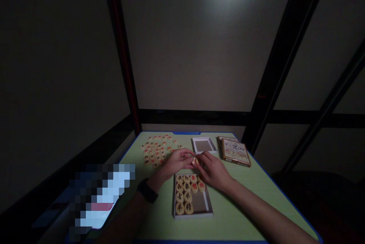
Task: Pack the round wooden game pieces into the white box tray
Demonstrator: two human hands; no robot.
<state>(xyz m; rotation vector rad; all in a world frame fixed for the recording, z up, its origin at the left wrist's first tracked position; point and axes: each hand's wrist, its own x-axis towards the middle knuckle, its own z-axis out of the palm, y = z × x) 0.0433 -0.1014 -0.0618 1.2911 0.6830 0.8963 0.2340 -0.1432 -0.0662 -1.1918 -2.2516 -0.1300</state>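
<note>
A round wooden Chinese chess piece [195, 161] with a red character is pinched between my two hands, just above the far edge of an open box. My left hand [179, 160], with a dark band on its wrist, grips it from the left with closed fingers. From the other side, the fingers of my right hand [212, 168] close on the same piece. Below them the shallow box [210, 202] holds rows of pieces, black-marked ones [187, 197] on the left and red-marked ones [197, 187] at upper right. Its lower right part shows bare bottom.
Many loose chess pieces [155, 150] lie spread over the back left of the green table [236, 213]. An open white box part [204, 145] sits at the back, beside stacked decorated boxes [235, 152]. A pixelated bright screen [107, 198] is at lower left. Dark panelled walls surround the table.
</note>
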